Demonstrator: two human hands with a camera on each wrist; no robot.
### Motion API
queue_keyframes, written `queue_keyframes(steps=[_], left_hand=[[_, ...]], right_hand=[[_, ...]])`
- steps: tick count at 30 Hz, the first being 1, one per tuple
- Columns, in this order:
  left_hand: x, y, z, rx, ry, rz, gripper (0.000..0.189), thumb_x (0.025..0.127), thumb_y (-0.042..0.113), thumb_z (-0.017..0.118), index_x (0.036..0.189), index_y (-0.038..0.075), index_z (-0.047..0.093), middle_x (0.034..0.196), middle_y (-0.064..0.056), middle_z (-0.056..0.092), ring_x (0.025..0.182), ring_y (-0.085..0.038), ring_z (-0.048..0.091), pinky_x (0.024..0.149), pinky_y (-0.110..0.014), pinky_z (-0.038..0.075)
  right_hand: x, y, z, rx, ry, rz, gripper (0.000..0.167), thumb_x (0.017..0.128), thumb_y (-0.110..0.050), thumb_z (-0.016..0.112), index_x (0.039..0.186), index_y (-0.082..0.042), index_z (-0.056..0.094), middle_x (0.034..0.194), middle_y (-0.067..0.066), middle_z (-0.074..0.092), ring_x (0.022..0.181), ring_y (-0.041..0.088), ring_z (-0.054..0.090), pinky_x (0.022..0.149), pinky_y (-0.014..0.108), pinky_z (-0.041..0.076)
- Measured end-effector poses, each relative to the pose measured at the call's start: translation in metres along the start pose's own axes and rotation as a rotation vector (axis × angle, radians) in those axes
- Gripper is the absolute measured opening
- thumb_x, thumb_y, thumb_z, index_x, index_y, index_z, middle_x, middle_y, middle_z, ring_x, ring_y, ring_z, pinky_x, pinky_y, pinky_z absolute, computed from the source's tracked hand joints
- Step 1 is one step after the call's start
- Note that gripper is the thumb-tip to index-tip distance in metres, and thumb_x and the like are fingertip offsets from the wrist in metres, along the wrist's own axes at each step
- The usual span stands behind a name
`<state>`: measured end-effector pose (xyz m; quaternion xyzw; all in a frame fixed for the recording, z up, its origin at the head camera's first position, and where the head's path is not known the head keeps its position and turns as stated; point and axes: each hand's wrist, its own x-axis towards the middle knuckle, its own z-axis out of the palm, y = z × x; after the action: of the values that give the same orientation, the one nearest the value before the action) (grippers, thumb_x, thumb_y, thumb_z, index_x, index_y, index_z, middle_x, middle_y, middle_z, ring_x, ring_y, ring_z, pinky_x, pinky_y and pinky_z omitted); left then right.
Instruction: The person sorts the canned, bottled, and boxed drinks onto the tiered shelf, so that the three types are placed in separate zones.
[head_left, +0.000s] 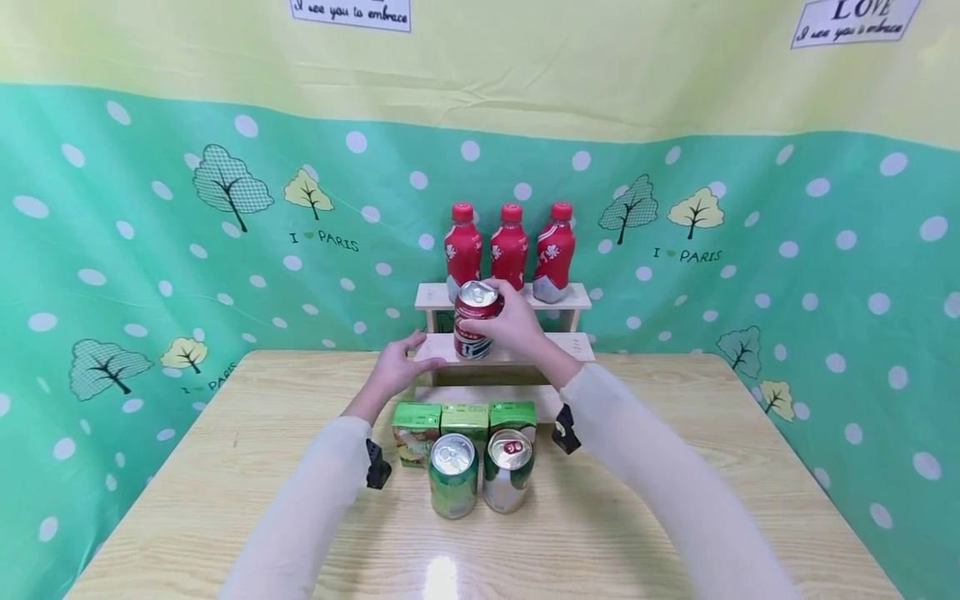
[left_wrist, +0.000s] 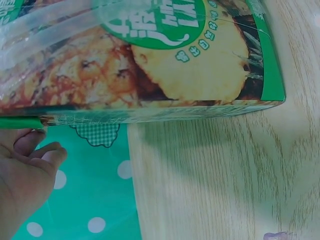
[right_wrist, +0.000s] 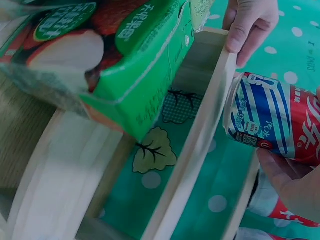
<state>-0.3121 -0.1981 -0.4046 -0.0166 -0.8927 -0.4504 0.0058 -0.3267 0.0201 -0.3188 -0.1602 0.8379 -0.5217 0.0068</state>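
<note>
My right hand grips a red and blue soda can upright at the middle step of a small wooden tiered shelf. The can's base is at the board's surface; I cannot tell whether it touches. At the left end of that step, my left hand holds the board's edge, with the thumb on it in the right wrist view. Three red bottles stand on the top step, behind the can. In the left wrist view, a juice carton fills the upper part, above the curled left fingers.
Three green juice cartons stand in a row before the lowest step. Nearer me are a green can and a green and white can. The wooden table meets a dotted green curtain behind.
</note>
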Motion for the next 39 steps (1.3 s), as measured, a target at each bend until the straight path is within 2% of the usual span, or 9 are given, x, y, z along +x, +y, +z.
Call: queue_keyframes(steps=[7, 11, 30, 39], left_hand=[[0.0, -0.001, 0.001, 0.009, 0.007, -0.005, 0.083, 0.078, 0.046, 0.071, 0.143, 0.007, 0.037, 0.154, -0.009, 0.025, 0.143, -0.03, 0.022, 0.116, -0.044, 0.025], [0.002, -0.001, 0.001, 0.017, 0.012, 0.002, 0.083, 0.078, 0.046, 0.071, 0.143, 0.007, 0.038, 0.154, -0.01, 0.025, 0.143, -0.031, 0.022, 0.116, -0.045, 0.025], [0.002, 0.0, 0.0, 0.028, 0.016, 0.032, 0.081, 0.079, 0.044, 0.072, 0.141, 0.004, 0.038, 0.152, -0.012, 0.027, 0.141, -0.033, 0.024, 0.115, -0.045, 0.027], [0.0, 0.001, -0.001, 0.016, 0.007, 0.02, 0.081, 0.079, 0.043, 0.072, 0.142, 0.005, 0.038, 0.153, -0.012, 0.025, 0.142, -0.033, 0.023, 0.115, -0.046, 0.025]], right_hand=[[0.011, 0.008, 0.01, 0.002, 0.044, 0.038, 0.073, 0.076, -0.028, 0.078, 0.136, -0.02, 0.037, 0.132, 0.003, 0.05, 0.123, 0.022, 0.047, 0.1, 0.043, 0.048], [0.014, 0.008, 0.014, -0.008, 0.064, 0.031, 0.073, 0.076, -0.029, 0.078, 0.136, -0.02, 0.037, 0.131, 0.004, 0.051, 0.122, 0.022, 0.048, 0.101, 0.044, 0.047], [0.014, 0.01, 0.026, 0.04, 0.072, -0.027, 0.073, 0.078, -0.031, 0.077, 0.137, -0.02, 0.035, 0.133, 0.003, 0.049, 0.125, 0.022, 0.047, 0.104, 0.045, 0.044], [0.009, 0.013, 0.02, 0.048, 0.04, 0.002, 0.078, 0.078, -0.033, 0.076, 0.14, -0.021, 0.03, 0.138, 0.004, 0.045, 0.127, 0.023, 0.044, 0.103, 0.044, 0.045]])
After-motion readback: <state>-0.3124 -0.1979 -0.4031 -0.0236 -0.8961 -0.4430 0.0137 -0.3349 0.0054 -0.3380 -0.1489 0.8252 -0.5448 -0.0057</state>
